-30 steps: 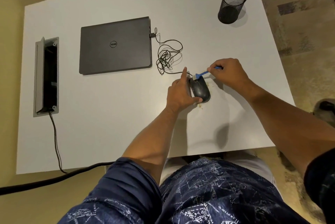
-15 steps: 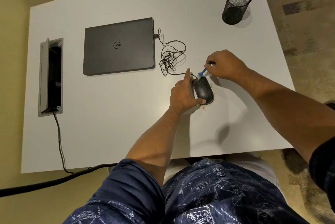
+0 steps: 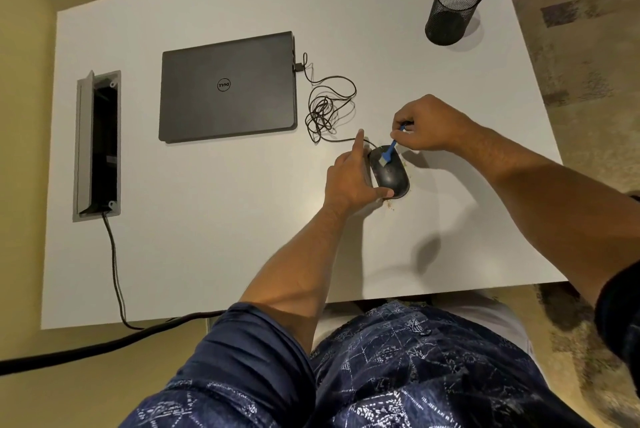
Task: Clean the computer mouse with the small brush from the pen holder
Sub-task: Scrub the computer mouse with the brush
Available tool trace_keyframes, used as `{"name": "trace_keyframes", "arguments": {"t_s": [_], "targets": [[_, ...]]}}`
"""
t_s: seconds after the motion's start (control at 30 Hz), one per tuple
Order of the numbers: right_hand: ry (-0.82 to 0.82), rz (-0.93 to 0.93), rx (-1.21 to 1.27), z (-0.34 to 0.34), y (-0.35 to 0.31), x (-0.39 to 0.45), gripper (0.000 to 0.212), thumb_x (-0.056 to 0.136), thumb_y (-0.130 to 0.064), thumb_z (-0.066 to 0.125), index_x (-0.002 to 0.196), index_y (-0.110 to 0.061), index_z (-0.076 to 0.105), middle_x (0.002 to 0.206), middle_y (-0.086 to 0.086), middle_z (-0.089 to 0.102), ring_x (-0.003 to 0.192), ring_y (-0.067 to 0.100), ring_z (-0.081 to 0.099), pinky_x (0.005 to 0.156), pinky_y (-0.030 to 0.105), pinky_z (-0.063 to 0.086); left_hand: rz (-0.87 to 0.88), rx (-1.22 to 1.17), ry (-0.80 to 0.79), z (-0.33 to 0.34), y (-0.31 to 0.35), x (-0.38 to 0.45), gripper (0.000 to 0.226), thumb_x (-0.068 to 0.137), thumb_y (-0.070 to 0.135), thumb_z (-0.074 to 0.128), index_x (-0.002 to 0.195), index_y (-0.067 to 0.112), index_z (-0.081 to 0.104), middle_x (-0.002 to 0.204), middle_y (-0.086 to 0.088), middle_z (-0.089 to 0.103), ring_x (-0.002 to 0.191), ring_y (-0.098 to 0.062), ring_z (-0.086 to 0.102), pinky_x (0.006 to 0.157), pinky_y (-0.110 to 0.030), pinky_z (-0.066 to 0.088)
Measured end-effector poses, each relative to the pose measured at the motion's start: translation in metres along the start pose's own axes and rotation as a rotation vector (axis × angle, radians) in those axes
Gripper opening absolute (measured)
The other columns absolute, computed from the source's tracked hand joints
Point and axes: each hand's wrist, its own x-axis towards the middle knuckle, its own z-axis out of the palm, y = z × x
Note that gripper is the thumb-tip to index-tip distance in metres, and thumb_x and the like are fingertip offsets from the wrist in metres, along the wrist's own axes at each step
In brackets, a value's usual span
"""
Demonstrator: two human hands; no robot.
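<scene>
While the left hand (image 3: 349, 178) steadies the mouse (image 3: 389, 173) from its left side, thumb curled round the near end and forefinger stretched along the far edge, the right hand (image 3: 427, 124) works the small brush (image 3: 389, 152) over the top. Right fingers pinch the blue handle near its upper end; the pale bristle tip sits on the front part of the mouse, around the button area.

Change over the last second: the brush was lying flatter, its tip at the front edge of the mouse by the cable exit. Now the handle stands steeper and the tip has moved back onto the shell itself. The right hand has drawn in closer above the mouse. The left-hand hold looks much the same throughout.

Reading: brushing is well under way, with strokes passing from the nose onto the upper face. Small tan crumbs lie on the white surface (image 3: 242, 237) beside the near and right edges of the mouse, likely swept-off debris. The rear hump appears not yet reached.

Mouse sits on the surface right of centre, its cable (image 3: 329, 105) coiled loosely toward the closed laptop (image 3: 227, 86). The mesh pen holder (image 3: 453, 8) stands well apart at the far right corner.
</scene>
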Motion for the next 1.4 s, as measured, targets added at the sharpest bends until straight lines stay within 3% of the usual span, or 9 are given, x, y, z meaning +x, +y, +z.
{"name": "trace_keyframes", "arguments": {"t_s": [0.1,0.2,0.53,0.77,0.9,1.0,1.07,1.23,1.4], "targets": [[0.007,-0.002,-0.052,0.001,-0.002,0.002,0.019,0.094,-0.022,0.065,0.096,-0.006,0.076,0.087,0.005,0.069,0.077,0.021,0.058,0.07,0.032,0.045,0.001,0.007,0.007,0.0,0.001,0.0,0.139,0.056,0.052,0.091,0.162,0.023,0.005,0.148,0.002,0.054,0.133,-0.029,0.047,0.105,-0.045,0.039],[0.063,0.038,-0.113,0.002,-0.003,0.005,0.023,0.098,-0.022,0.06,0.104,-0.004,0.074,0.094,0.011,0.069,0.083,0.026,0.059,0.075,0.038,0.05,0.006,0.012,0.01,0.0,0.002,0.0,0.14,0.056,0.053,0.091,0.162,0.022,0.005,0.147,0.003,0.054,0.133,-0.029,0.047,0.105,-0.045,0.039],[-0.005,-0.1,-0.154,-0.001,-0.009,-0.002,0.017,0.093,-0.024,0.062,0.092,-0.01,0.073,0.086,0.003,0.067,0.078,0.022,0.057,0.07,0.036,0.049,0.002,0.006,0.005,0.001,0.001,0.0,0.14,0.055,0.052,0.091,0.162,0.025,0.005,0.148,0.005,0.054,0.133,-0.028,0.047,0.105,-0.045,0.04],[0.015,-0.075,-0.126,0.003,-0.007,0.001,0.019,0.093,-0.023,0.063,0.094,-0.008,0.075,0.091,0.008,0.071,0.077,0.018,0.054,0.071,0.032,0.047,0.012,0.002,0.013,0.001,0.0,0.0,0.139,0.057,0.052,0.092,0.162,0.023,0.006,0.147,0.001,0.054,0.133,-0.029,0.047,0.106,-0.046,0.04],[0.106,0.043,-0.162,0.009,-0.005,0.007,0.026,0.1,-0.023,0.056,0.104,-0.004,0.073,0.101,0.015,0.069,0.086,0.028,0.059,0.075,0.036,0.046,0.017,0.005,0.018,0.0,0.0,0.0,0.139,0.056,0.053,0.092,0.162,0.022,0.006,0.146,0.001,0.056,0.132,-0.03,0.048,0.105,-0.045,0.04],[0.271,0.158,0.078,0.008,-0.001,0.009,0.024,0.097,-0.022,0.062,0.102,-0.004,0.076,0.098,0.013,0.071,0.086,0.024,0.062,0.079,0.035,0.049,0.012,0.002,0.018,0.0,0.001,0.0,0.14,0.055,0.053,0.091,0.162,0.023,0.006,0.145,0.003,0.056,0.132,-0.029,0.047,0.104,-0.045,0.04],[0.254,0.173,0.222,0.006,0.002,0.005,0.019,0.093,-0.02,0.068,0.099,-0.005,0.078,0.095,0.011,0.073,0.083,0.018,0.06,0.075,0.029,0.047,0.008,0.003,0.018,0.0,0.001,-0.001,0.14,0.055,0.053,0.091,0.162,0.023,0.006,0.145,0.001,0.057,0.132,-0.029,0.048,0.104,-0.045,0.04],[0.056,0.163,0.175,0.014,0.009,0.002,0.015,0.092,-0.02,0.071,0.097,-0.007,0.078,0.094,0.008,0.072,0.086,0.023,0.064,0.074,0.03,0.046,0.005,0.008,0.004,0.001,-0.001,0.001,0.141,0.057,0.053,0.092,0.162,0.023,0.002,0.147,-0.001,0.054,0.133,-0.029,0.047,0.106,-0.046,0.04],[0.222,0.209,0.15,0.021,0.007,0.013,0.019,0.095,-0.018,0.066,0.101,-0.004,0.077,0.095,0.011,0.068,0.088,0.025,0.061,0.076,0.031,0.046,-0.003,0.008,0.047,0.001,0.0,-0.001,0.145,0.053,0.055,0.092,0.162,0.019,0.004,0.145,-0.004,0.053,0.132,-0.03,0.049,0.104,-0.047,0.044]]}}
